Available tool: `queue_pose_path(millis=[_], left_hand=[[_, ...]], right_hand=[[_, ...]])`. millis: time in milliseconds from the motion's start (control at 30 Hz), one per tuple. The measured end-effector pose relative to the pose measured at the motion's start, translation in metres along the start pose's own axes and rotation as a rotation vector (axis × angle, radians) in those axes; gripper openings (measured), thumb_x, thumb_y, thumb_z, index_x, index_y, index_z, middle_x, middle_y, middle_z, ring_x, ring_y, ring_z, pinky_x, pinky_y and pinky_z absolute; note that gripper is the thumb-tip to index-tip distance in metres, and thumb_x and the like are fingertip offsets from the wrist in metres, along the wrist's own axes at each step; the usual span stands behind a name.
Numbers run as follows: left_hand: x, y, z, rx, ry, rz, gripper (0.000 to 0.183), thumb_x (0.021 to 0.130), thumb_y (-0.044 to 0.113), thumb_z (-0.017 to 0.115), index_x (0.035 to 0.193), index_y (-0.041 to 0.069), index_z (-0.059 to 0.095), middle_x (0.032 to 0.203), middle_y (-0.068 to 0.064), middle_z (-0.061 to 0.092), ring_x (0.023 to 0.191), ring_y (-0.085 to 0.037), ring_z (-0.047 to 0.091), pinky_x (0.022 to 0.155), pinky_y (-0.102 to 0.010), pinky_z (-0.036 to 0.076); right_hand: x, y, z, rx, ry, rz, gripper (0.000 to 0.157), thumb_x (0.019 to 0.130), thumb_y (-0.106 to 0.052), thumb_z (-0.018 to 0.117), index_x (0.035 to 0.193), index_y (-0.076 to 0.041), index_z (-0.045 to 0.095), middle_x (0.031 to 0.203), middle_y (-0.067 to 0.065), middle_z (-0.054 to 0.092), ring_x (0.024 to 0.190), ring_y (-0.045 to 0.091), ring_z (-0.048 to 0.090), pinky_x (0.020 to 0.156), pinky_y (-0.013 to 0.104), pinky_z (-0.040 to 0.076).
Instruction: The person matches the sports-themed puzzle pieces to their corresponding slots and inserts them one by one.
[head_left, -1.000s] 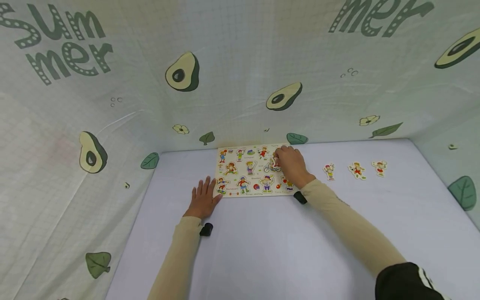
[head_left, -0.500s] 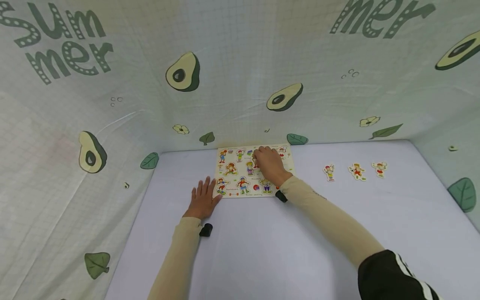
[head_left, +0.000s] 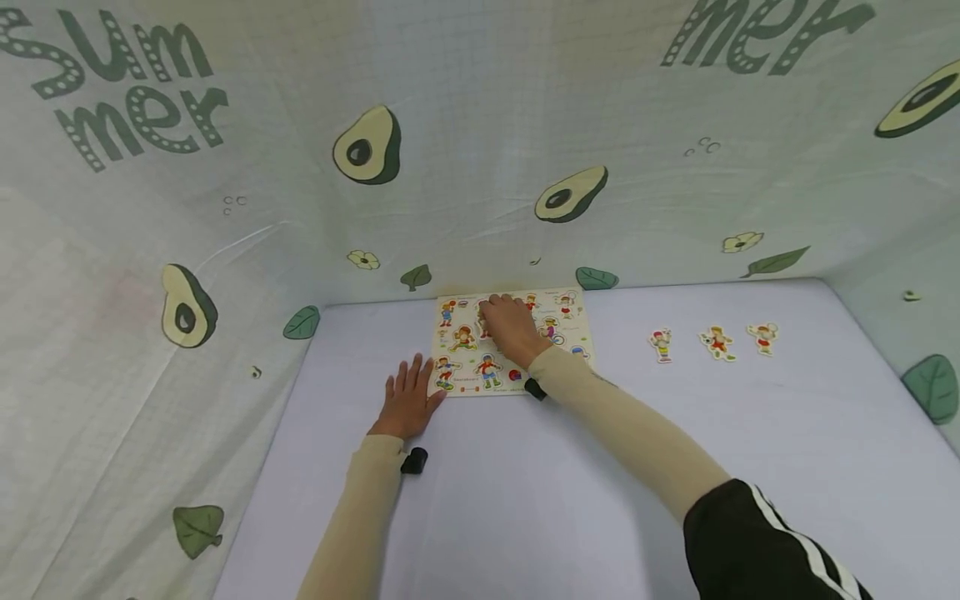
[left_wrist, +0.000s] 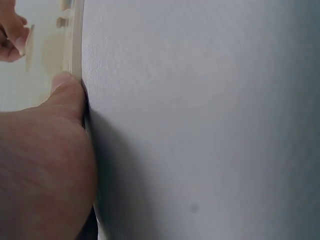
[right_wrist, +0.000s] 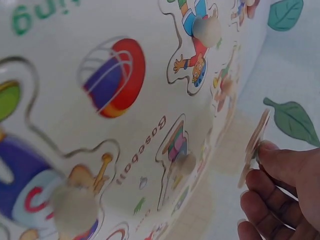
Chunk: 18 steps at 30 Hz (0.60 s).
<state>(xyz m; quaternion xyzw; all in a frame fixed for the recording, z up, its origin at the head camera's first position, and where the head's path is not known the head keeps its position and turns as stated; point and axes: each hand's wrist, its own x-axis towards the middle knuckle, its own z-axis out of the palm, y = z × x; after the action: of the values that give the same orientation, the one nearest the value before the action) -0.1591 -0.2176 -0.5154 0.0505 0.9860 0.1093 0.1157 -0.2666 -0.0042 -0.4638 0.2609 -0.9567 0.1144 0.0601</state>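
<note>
A knobbed wooden puzzle board [head_left: 469, 363] printed with sports figures lies at the back of the table. My left hand [head_left: 405, 408] rests flat with fingers spread at its left side; in the left wrist view the thumb [left_wrist: 67, 95] touches the board's edge. Over the upper middle of the board is my right hand [head_left: 513, 327]. It pinches a thin wooden puzzle piece [right_wrist: 256, 145], seen edge-on in the right wrist view and raised off the board; its picture is hidden. A baseball piece [right_wrist: 177, 145] and a skater piece [right_wrist: 197, 47] sit in their recesses.
Three loose figure pieces, a capped figure [head_left: 661, 345], a soccer player [head_left: 717, 342] and a racket player [head_left: 763, 338], lie right of the board on the white table [head_left: 525, 500]. A fabric wall [head_left: 465, 208] with avocado prints rises directly behind.
My right hand has moved left across the board, from above the bicycle figure to the upper middle, uncovering the right side. The left hand and the loose pieces have stayed put.
</note>
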Motion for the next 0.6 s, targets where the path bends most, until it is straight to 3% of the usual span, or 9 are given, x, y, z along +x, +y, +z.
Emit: queue_pose_path(millis=[167, 600], left_hand=[[0.001, -0.001, 0.001, -0.001, 0.000, -0.001, 0.067, 0.099, 0.044, 0.035, 0.150, 0.013, 0.008, 0.155, -0.011, -0.003, 0.139, -0.035, -0.007, 0.109, -0.054, -0.001], [0.000, 0.001, 0.000, 0.005, 0.005, -0.002, 0.065, 0.099, 0.043, 0.035, 0.150, 0.013, 0.008, 0.155, -0.011, -0.003, 0.139, -0.034, -0.007, 0.109, -0.054, -0.001]], right_hand=[[0.014, -0.006, 0.007, 0.008, -0.016, 0.021, 0.010, 0.090, -0.018, 0.062, 0.099, -0.013, 0.065, 0.096, 0.001, 0.060, 0.092, 0.019, 0.055, 0.085, 0.036, 0.044], [0.048, -0.014, 0.022, 0.045, -0.005, -0.024, 0.006, 0.089, -0.016, 0.064, 0.091, -0.011, 0.066, 0.089, 0.004, 0.062, 0.084, 0.022, 0.059, 0.076, 0.037, 0.047]])
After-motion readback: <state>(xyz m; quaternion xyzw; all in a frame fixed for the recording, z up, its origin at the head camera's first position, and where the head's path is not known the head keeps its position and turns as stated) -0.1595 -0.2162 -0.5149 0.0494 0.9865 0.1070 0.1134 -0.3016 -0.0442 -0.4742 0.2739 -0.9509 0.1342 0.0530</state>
